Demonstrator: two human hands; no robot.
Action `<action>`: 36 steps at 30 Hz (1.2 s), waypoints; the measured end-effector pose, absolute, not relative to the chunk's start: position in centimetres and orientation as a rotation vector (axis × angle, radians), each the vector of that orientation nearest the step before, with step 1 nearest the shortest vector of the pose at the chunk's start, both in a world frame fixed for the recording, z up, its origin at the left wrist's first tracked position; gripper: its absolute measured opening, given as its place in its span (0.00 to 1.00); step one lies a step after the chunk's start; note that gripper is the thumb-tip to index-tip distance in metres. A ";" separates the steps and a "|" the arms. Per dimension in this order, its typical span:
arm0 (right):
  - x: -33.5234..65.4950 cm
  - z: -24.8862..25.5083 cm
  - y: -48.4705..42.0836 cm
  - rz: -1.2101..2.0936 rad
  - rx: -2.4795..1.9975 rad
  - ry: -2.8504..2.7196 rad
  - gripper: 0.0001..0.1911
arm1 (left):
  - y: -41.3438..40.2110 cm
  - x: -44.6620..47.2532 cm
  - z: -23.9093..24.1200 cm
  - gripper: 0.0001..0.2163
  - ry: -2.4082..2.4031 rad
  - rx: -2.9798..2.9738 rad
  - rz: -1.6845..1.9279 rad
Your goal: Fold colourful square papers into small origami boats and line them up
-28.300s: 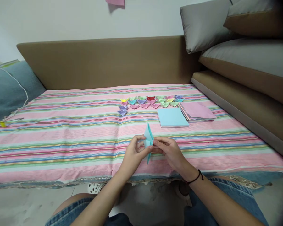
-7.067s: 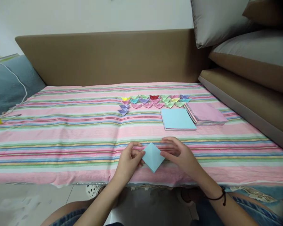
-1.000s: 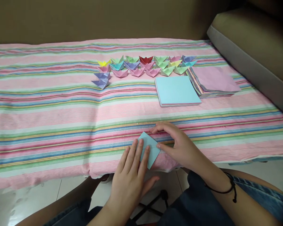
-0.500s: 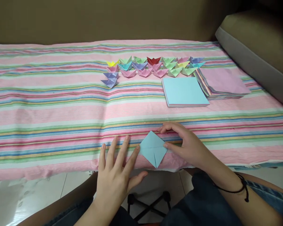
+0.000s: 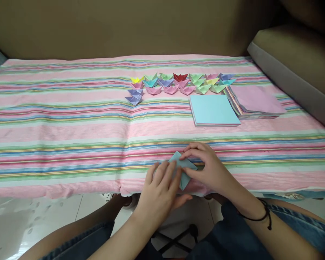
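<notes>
A small light blue origami paper [image 5: 184, 178], folded into a diamond, lies near the front edge of the striped cloth. Over its left half rest the fingers of my left hand [image 5: 160, 191], slightly bent, with the thumb apart; they hide that side of the paper. My right hand [image 5: 209, 164] pinches at the paper's right side, thumb and fingertips close together on its surface. Further back sit several folded paper boats [image 5: 167, 82] in rows, in yellow, green, red, pink and purple.
A stack of light blue square paper [image 5: 214, 110] lies beyond my right hand. Beside it, on the right, is a looser stack topped with pink-purple paper [image 5: 261, 98]. The striped cloth [image 5: 83, 133] covers the seat; a brown backrest [image 5: 124, 29] and armrest [image 5: 292, 61] bound it.
My left hand has moved right, from the paper's left corner to over the paper, its fingers now bent. My right fingertips have moved in onto the paper. The view has shifted slightly.
</notes>
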State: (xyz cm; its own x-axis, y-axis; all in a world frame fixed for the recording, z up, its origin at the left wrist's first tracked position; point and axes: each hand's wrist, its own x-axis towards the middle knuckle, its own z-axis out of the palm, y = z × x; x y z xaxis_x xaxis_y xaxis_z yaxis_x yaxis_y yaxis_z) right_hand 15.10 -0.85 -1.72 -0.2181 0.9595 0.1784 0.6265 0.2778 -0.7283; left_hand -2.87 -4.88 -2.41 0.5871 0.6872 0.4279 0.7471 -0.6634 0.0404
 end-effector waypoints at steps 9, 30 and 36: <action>14.5 -2.2 -0.7 0.615 -1.464 -1.897 0.07 | -4.3 -2.7 -1.7 0.16 -1.107 -2.708 -0.743; 17.4 -1.3 -0.3 1.016 -1.251 -1.850 0.18 | -4.2 -5.7 -1.8 0.06 -1.234 -2.553 -0.715; 18.1 -0.8 -0.1 1.131 -1.146 -1.908 0.17 | -3.7 -6.6 -1.6 0.09 -1.224 -2.740 -0.672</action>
